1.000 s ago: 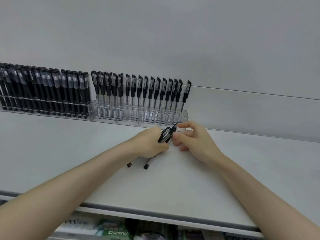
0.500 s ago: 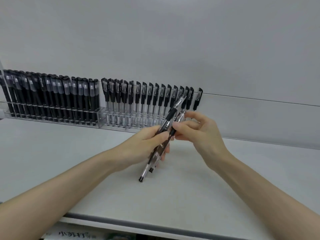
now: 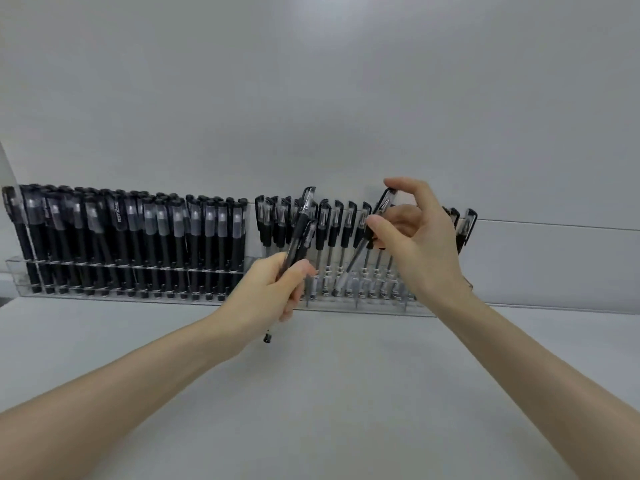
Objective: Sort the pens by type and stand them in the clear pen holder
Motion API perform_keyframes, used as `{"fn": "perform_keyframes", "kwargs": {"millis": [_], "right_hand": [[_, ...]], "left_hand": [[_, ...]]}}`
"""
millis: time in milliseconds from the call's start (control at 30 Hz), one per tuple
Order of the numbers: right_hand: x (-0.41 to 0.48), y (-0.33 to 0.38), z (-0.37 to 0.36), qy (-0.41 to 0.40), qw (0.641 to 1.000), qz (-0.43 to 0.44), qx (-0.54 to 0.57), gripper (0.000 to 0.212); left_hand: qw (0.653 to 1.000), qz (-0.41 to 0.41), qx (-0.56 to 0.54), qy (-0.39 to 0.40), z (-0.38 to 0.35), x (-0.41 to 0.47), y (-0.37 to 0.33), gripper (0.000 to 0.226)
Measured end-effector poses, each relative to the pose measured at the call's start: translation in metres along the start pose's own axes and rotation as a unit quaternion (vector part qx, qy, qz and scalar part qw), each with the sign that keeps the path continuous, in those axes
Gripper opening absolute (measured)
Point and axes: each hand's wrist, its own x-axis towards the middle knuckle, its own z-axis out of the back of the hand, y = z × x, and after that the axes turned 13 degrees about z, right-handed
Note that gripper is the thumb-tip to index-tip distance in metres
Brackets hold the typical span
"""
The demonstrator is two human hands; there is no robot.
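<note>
A long clear pen holder (image 3: 381, 308) runs along the wall on a white shelf. Its left part holds several black-barrelled pens (image 3: 138, 237); its right part holds several clear-barrelled pens with black caps (image 3: 332, 230). My left hand (image 3: 266, 296) grips two clear-barrelled pens (image 3: 301, 233), caps up, in front of the holder's middle. My right hand (image 3: 419, 244) pinches one clear-barrelled pen (image 3: 367, 244) by its capped end, tilted, with its tip down among the standing pens on the right. My right hand hides some pens behind it.
The white shelf top (image 3: 329, 393) stretches toward me below the holder. A grey wall (image 3: 311, 98) rises right behind it, with a ledge line (image 3: 554, 225) at the right. A pale upright panel edge (image 3: 7, 164) shows at far left.
Both hands rose from the shelf toward the holder. My right hand took one pen out of the bundle in my left hand and carried it to the holder's right part.
</note>
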Motion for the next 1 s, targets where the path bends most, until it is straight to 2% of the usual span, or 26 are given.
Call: {"fn": "perform_keyframes", "kwargs": {"millis": [167, 367, 467, 567, 633, 733, 833, 1000], "right_hand": [[0.009, 0.001, -0.02, -0.044, 0.998, 0.016, -0.045, 0.041], [0.005, 0.001, -0.03, -0.067, 0.996, -0.02, -0.059, 0.022], [0.003, 0.001, -0.031, -0.043, 0.997, -0.058, -0.018, 0.02], [0.001, 0.002, -0.032, -0.011, 0.993, -0.107, 0.038, 0.028], [-0.003, 0.002, -0.034, 0.017, 0.99, -0.133, 0.04, 0.031], [-0.007, 0.002, -0.034, 0.057, 0.99, -0.128, 0.032, 0.027], [-0.007, 0.006, -0.03, 0.065, 0.988, -0.12, 0.067, 0.025], [-0.013, 0.005, -0.032, 0.061, 0.973, -0.166, 0.151, 0.025]], "left_hand": [[0.998, -0.04, -0.036, 0.015, 0.005, 0.001, 0.013, 0.031], [0.998, -0.035, -0.043, 0.018, 0.006, -0.004, 0.022, 0.03], [0.998, -0.035, -0.04, 0.021, 0.005, -0.003, 0.024, 0.03], [0.998, -0.025, -0.057, 0.023, 0.006, -0.004, 0.024, 0.027], [0.998, -0.016, -0.06, 0.025, 0.007, -0.004, 0.024, 0.029], [0.997, -0.009, -0.072, 0.024, 0.007, -0.005, 0.024, 0.03], [0.995, -0.006, -0.09, 0.031, 0.005, -0.006, 0.021, 0.029], [0.998, -0.027, -0.037, 0.047, 0.004, -0.005, 0.024, 0.033]]}}
